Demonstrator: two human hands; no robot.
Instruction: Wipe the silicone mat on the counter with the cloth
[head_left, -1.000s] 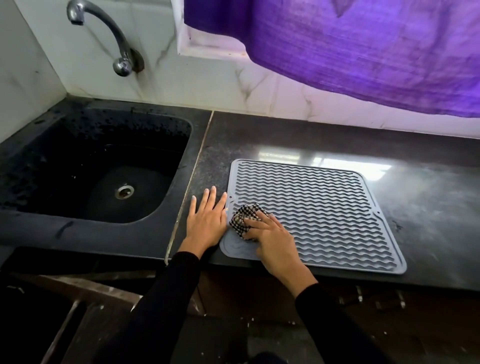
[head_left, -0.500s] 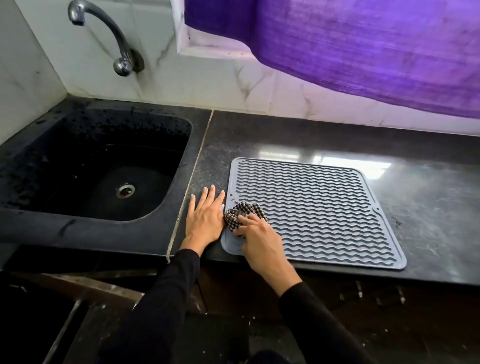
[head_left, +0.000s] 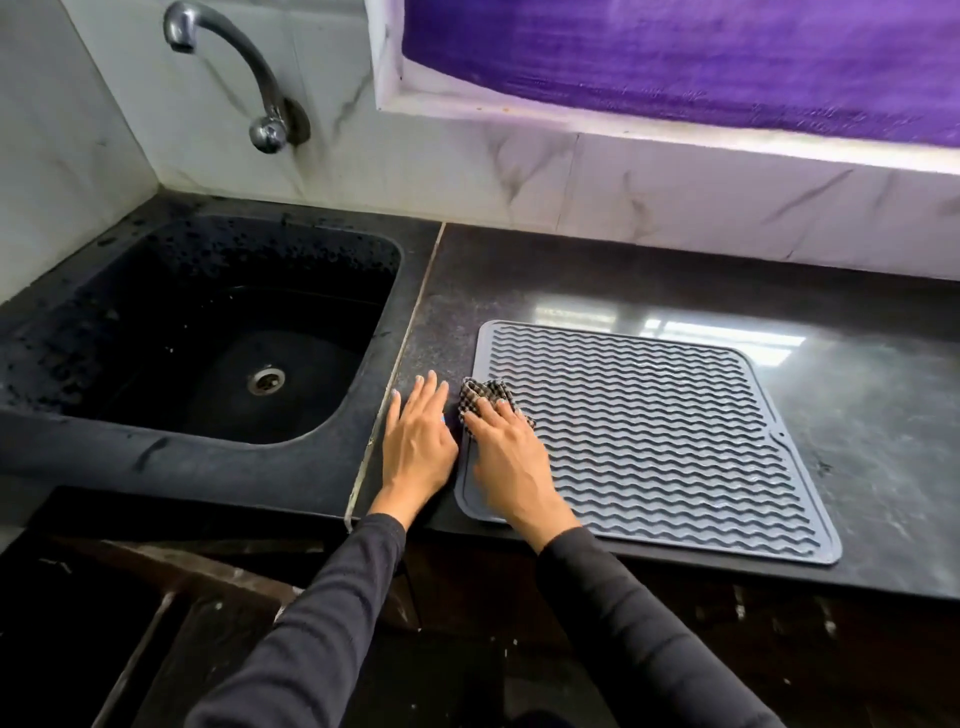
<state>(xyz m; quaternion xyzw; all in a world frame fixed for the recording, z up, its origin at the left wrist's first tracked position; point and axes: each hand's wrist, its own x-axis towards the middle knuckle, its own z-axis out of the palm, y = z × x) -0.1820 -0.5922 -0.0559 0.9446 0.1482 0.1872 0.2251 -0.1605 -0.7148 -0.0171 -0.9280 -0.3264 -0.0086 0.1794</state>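
Pressing cloth (head_left: 485, 397) on mat (head_left: 649, 441), right hand (head_left: 506, 452)

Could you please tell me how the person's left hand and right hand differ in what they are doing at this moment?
The left hand lies flat and empty on the dark counter beside the mat's left edge; the right hand rests on the grey silicone mat. The left hand's fingers are stretched straight, while the right hand's fingers press down on a bunched checked cloth. Both are palm down, with black sleeves.
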